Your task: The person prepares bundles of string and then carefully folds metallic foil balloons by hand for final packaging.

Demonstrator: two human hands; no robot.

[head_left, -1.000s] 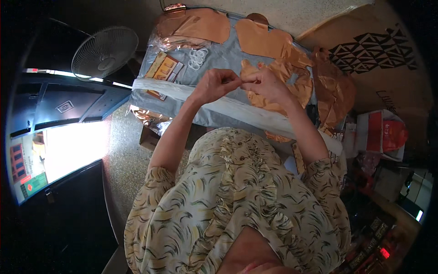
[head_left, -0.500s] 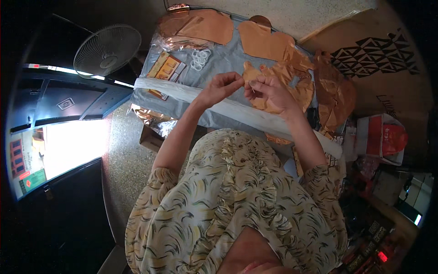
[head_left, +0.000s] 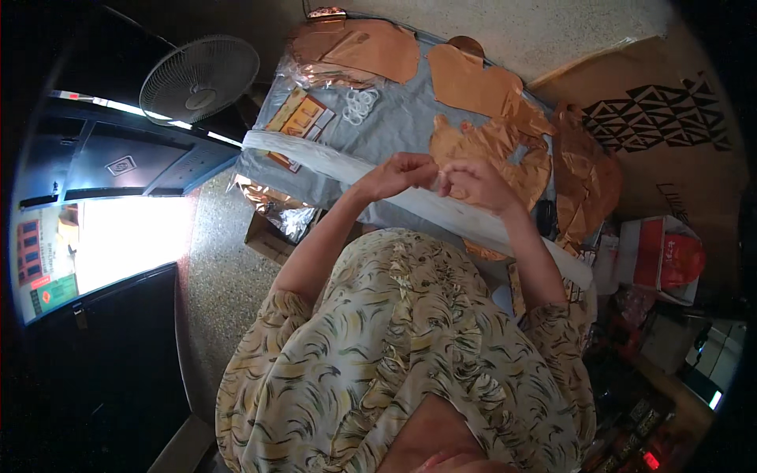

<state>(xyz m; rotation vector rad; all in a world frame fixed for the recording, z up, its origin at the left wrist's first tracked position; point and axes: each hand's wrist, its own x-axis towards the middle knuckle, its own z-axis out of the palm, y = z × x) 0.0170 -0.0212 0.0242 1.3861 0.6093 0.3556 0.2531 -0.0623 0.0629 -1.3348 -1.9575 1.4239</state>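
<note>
My left hand [head_left: 400, 175] and my right hand [head_left: 478, 184] meet at the fingertips in front of my chest, above the near side of the cloth-covered table. Both have their fingers curled in a pinch. Whatever lies between the fingertips is too small or hidden to make out. Beneath the hands runs a long white roll [head_left: 323, 160], slanting across the table's near side. Just beyond my right hand lies a crumpled copper-coloured foil sheet [head_left: 453, 140], which looks like a flat balloon. A cluster of white rings [head_left: 361, 106] rests farther off to the left.
Flat copper foil pieces [head_left: 371, 54] lie at the table's far side, near a printed card pack [head_left: 301, 118]. A fan [head_left: 199, 96] stands at left. An open carton [head_left: 272, 236] sits below the table; a large cardboard sheet [head_left: 662, 134] and a red-and-white box [head_left: 643, 256] are at right.
Both hands have come slightly nearer to my body, and their fingertips now meet. The small pale bit seen at my right fingers before is now hidden. The whole view has shifted a little.
</note>
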